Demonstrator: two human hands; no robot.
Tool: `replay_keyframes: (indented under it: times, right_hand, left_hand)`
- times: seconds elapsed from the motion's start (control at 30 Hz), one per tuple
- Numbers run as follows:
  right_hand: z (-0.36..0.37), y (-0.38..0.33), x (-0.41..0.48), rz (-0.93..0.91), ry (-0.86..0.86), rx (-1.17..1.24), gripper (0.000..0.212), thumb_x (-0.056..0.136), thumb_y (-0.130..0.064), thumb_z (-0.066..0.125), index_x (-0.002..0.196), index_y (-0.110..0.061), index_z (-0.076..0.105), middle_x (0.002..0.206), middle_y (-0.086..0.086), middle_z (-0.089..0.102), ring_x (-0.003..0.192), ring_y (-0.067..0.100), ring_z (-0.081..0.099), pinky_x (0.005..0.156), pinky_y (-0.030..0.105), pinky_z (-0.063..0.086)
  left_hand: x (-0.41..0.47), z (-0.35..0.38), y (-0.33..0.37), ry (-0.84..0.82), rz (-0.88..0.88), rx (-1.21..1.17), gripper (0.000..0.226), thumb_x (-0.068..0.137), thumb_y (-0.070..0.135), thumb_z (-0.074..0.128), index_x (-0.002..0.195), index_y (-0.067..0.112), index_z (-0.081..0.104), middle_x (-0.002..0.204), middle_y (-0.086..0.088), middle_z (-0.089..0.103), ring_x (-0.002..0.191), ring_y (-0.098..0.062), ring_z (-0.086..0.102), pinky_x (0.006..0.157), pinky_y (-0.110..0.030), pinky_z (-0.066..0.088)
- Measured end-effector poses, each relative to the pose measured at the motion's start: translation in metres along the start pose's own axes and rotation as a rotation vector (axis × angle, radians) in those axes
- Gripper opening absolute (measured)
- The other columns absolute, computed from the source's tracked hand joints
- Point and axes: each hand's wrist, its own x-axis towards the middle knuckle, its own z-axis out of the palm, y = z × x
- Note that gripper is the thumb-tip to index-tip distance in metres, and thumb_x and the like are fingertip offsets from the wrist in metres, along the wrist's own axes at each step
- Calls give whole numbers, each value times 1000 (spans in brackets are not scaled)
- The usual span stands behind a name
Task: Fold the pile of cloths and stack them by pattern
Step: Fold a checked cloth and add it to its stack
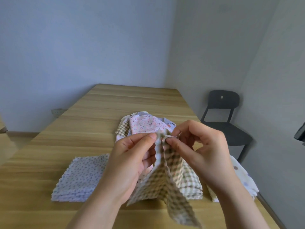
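- Pinching the checked cloth (pixel 166 176) at its top edge, left hand (pixel 132 161) and right hand (pixel 203 146) both grasp it.
- It hangs below my fingertips, above the table (pixel 99 113).

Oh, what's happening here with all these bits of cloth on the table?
A person is folding and sorting cloths at a wooden table. The left hand and the right hand pinch the top edge of a checked cloth, which hangs above a checked stack. A blue dotted stack lies to the left, a white spotted stack to the right. The unfolded pile, pink floral on top, waits behind.
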Motion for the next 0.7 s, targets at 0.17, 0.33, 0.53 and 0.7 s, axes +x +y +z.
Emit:
replay_keyframes:
  times: [0.17, 0.33, 0.53, 0.7]
  right_hand:
    - [-12, -17, 1, -42, 44, 40, 13, 76, -20, 76, 73, -22, 63, 91, -11, 68, 99, 16, 62, 86, 20, 42]
    - [-19, -32, 4, 63, -27, 253, 11, 75, -20, 77, 72, -20, 66, 73, -4, 66, 77, 10, 62, 75, 20, 46]
    - [-14, -34, 2, 195, -24, 194, 14, 75, -28, 79, 71, -20, 68, 64, -8, 60, 66, 1, 55, 66, 14, 42]
    - [-13, -35, 0, 234, -12, 189, 12, 73, -23, 80, 68, -19, 70, 62, -10, 62, 62, -2, 55, 63, 8, 41]
  left_hand:
    - [2, 4, 12, 76, 27, 61, 17, 73, 22, 63, 64, 13, 75, 74, -16, 62, 72, -26, 53, 66, -32, 45]
    - [-1, 7, 23, -28, 25, 179, 18, 75, 20, 74, 81, 3, 75, 83, -20, 63, 75, -27, 53, 72, -38, 43]
    - [-5, 5, 21, -102, 146, 333, 44, 76, 47, 65, 89, 6, 72, 82, -14, 46, 77, -28, 38, 70, -47, 32]
    - [-9, 9, 27, -121, 236, 523, 26, 85, 34, 56, 78, 16, 74, 61, -12, 30, 59, -25, 27, 55, -33, 29]
